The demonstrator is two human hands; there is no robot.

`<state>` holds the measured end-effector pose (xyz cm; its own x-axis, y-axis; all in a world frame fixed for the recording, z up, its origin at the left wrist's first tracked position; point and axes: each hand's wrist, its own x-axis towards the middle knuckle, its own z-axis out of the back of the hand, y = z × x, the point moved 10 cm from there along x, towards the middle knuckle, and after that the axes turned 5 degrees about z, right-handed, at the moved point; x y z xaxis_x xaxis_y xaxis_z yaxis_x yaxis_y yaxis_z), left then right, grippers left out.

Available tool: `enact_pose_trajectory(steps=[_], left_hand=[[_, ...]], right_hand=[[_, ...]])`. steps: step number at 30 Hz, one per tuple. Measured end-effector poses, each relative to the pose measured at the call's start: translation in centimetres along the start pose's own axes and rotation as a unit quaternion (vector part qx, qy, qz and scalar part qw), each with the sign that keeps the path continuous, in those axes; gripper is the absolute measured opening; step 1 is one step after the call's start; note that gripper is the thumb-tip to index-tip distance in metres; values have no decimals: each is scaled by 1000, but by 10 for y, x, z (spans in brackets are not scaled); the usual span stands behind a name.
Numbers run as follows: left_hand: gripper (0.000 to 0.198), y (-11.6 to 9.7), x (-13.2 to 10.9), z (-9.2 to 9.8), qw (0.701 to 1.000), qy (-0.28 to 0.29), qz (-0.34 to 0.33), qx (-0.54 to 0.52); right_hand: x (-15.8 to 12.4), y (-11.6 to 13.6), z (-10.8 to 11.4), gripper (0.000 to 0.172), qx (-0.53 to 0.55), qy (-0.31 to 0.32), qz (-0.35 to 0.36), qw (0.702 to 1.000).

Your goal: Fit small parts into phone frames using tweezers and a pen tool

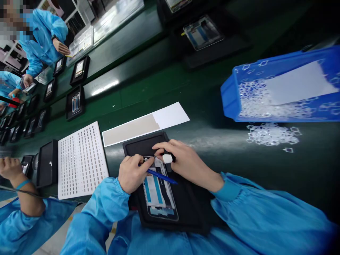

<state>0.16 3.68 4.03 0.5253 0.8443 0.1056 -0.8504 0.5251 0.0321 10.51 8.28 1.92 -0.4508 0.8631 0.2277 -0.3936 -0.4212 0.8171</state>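
We take the phone as clock centre. Toward ten o'clock, the white board [82,163] carries rows of small parts. Our left hand [132,173], also near ten, grips the blue pen [162,176], thumb at the phone's top end. Between eleven and twelve, the paper strip [130,131] is part grey, part white. The phone [158,193] lies before us in the black tray [189,209], insides exposed; we judge work at its top end under way, and closing up not yet done. Our right hand [186,163], between one and two, sits just beside the left. Toward two, the blue bin [228,101] holds many clear rings.

Our fingers hide the pen's left end and the phone's top; we cannot identify the white-topped item [167,158] at the right hand, or tell whether that hand grips it.
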Motion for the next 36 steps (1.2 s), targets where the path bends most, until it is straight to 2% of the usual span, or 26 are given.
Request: enact_pose_trajectory(steps=[2, 4, 7, 10, 14, 17, 21, 25, 30, 36], left_hand=[[30, -2, 1, -2, 1000, 8, -7, 10], [29, -2, 3, 0, 1000, 24, -10, 8], [29, 2, 13, 2, 998, 66, -8, -13], [38, 9, 39, 3, 996, 74, -6, -39], [36, 24, 87, -5, 998, 52, 36, -29], [34, 22, 106, -19, 997, 67, 28, -20], [34, 20, 104, -23, 997, 58, 15, -38], [34, 20, 100, -26, 996, 90, 13, -20], [39, 20, 100, -30, 989, 143, 19, 21], [41, 21, 99, -31, 988, 153, 18, 23]], right_hand=[[0, -1, 8, 39, 72, -15, -13, 997], [-1, -10, 25, 26, 146, -70, -51, 985], [-7, -35, 60, 39, 168, -190, -124, 959], [-7, -54, 80, 52, 153, -243, -153, 946], [4, -68, 82, 55, 159, -247, -157, 943], [11, -73, 77, 54, 149, -230, -169, 947], [19, -83, 69, 53, 150, -199, -204, 947], [25, -90, 72, 46, 133, -220, -225, 940], [31, -84, 73, 38, 117, -264, -203, 936], [31, -81, 72, 28, 72, -261, -190, 944]])
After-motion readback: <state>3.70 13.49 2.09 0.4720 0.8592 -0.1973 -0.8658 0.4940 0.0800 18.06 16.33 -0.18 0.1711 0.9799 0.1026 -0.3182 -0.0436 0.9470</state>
